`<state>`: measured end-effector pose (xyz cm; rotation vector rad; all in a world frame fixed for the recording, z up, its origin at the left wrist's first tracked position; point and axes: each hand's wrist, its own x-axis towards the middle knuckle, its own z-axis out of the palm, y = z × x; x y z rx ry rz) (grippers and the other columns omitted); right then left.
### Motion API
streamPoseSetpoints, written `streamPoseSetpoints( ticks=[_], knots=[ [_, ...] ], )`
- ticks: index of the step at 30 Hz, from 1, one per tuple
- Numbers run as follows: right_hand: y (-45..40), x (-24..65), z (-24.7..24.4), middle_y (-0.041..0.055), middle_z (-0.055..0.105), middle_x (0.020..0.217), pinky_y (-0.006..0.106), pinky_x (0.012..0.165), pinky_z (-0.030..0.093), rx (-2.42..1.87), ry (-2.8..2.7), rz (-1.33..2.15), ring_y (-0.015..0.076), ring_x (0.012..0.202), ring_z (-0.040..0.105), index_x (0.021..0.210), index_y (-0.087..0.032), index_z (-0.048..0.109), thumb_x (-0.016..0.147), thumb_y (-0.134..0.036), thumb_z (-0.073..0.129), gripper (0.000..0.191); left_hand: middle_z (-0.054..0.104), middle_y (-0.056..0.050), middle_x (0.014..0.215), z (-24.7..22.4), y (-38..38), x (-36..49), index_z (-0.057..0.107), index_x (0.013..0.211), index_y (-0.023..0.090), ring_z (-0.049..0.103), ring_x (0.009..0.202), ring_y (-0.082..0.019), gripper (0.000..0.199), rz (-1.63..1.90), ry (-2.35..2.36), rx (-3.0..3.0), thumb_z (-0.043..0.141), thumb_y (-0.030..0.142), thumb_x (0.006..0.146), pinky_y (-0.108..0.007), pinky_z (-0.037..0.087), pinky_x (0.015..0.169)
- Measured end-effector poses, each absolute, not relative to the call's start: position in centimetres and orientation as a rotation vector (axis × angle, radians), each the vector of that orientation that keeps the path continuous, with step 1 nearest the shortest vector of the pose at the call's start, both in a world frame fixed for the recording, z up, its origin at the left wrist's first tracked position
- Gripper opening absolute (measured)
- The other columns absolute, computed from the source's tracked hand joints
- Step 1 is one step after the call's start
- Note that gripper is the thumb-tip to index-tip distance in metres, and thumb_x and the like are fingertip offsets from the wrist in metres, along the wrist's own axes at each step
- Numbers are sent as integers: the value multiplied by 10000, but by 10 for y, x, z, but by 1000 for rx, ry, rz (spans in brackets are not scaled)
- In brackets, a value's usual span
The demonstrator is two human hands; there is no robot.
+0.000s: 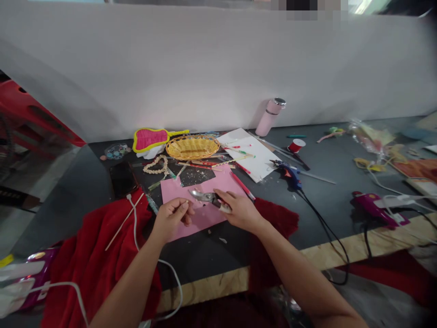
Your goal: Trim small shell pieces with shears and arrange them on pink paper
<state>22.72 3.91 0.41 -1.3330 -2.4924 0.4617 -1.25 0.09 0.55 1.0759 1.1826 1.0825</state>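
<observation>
Above the middle of the pink paper sheet (205, 219), the right hand (239, 209) has its fingers wrapped around pruning shears (205, 197). Over the sheet's left part, the left hand (174, 217) has thumb and forefinger pinched closed. Fine trimming seems in hand; a cut would call for bringing blades to pinch. Anything pinched is too small to identify; the right hand partly hides the handles.
</observation>
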Motion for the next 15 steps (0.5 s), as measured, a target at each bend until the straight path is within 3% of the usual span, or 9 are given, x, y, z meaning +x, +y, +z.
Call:
streamPoseSetpoints(
  ticks=[5,15],
  knots=[
    [61,246,-2,67,523,1303,333,832,479,-1690,-2161,349,241,1072,569,1385,-278,339,826,-492,566,640,647,-17,707,1,4,-10,629,867,137,536,477,-85,260,1175,1174,952,636,381,777,-216,454,449],
    [83,275,-10,83,579,1222,378,866,448,-2029,-2087,221,275,1112,526,1341,-261,409,829,-544,531,598,587,12,637,5,2,-5,619,974,134,524,481,-81,334,1204,1175,898,640,396,768,-200,423,436]
  ],
)
